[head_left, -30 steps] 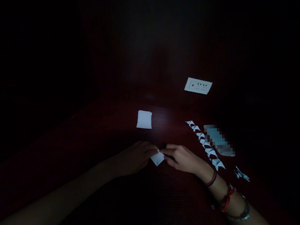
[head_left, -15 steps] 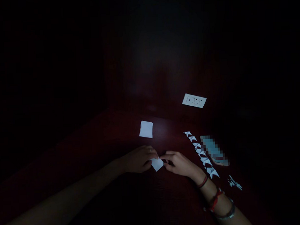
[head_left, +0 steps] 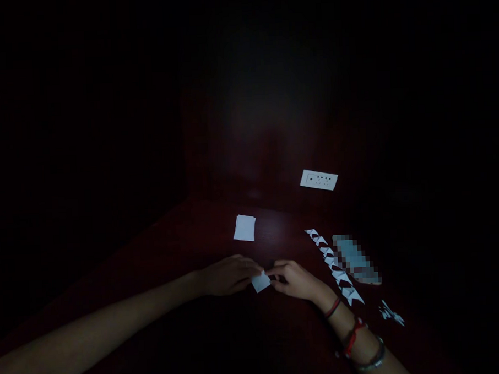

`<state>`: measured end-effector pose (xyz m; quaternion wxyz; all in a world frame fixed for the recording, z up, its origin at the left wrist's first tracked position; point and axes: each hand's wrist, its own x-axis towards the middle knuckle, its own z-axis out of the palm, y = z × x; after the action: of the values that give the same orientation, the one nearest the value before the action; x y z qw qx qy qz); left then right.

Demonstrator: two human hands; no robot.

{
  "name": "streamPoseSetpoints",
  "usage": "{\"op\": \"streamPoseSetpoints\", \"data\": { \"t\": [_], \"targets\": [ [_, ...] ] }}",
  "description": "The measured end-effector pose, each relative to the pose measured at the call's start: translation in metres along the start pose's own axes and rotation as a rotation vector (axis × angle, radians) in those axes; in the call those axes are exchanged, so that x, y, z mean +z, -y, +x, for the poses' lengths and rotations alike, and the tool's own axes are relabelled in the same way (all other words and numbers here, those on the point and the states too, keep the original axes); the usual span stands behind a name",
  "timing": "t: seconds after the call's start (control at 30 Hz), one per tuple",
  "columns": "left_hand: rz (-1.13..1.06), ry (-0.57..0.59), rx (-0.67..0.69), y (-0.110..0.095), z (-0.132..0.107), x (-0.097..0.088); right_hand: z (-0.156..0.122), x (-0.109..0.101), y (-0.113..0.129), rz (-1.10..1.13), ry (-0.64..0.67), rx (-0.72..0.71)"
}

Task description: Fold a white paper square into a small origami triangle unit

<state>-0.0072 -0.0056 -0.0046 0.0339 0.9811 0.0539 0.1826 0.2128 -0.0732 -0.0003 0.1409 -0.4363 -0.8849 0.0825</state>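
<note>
Between my two hands a small folded piece of white paper (head_left: 261, 283) lies on the dark red table, one corner pointing toward me. My left hand (head_left: 231, 276) holds it from the left, its fingers reaching over the upper left edge and the thumb side low. From the right, my right hand (head_left: 295, 279) grips the paper's right side with bent fingertips; the index fingertip is near the top corner. Beyond the hands sits a stack of white paper sheets (head_left: 244, 228). A slanting row of folded white paper pieces (head_left: 334, 267) lies right of my right hand.
A pixelated, flat bluish object (head_left: 355, 258) lies just right of the row. Nearer me is a small heap of white paper scraps (head_left: 391, 313). A white socket plate (head_left: 319, 180) is on the dark panel behind the table (head_left: 185, 225). Surroundings are very dark.
The view has tilted slightly, so things sit lower in it. My left fingers have straightened and slid further over the paper, while my right hand keeps its place at the right side.
</note>
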Motion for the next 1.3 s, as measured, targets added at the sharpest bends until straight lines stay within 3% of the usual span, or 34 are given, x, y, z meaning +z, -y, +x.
{"op": "streamPoseSetpoints", "data": {
  "t": [0.17,0.33,0.6,0.7,0.97,1.3],
  "targets": [
    [-0.026,0.058,-0.171,-0.01,-0.024,0.001,-0.001,0.001,-0.001,0.013,-0.01,0.023],
    [0.012,0.106,-0.25,-0.019,-0.031,-0.001,-0.001,0.0,0.001,0.001,-0.011,0.023],
    [0.023,0.206,-0.315,-0.035,-0.081,-0.02,0.003,0.003,0.009,-0.035,0.028,0.018],
    [0.041,0.172,-0.359,-0.038,-0.073,-0.015,0.004,0.003,0.01,-0.029,0.018,0.01],
    [-0.05,-0.019,-0.251,-0.025,-0.008,0.015,0.003,-0.002,0.0,-0.027,0.02,0.044],
    [-0.057,-0.035,-0.258,-0.017,-0.012,0.023,0.007,-0.001,-0.002,0.029,0.018,0.069]
  ]
}}
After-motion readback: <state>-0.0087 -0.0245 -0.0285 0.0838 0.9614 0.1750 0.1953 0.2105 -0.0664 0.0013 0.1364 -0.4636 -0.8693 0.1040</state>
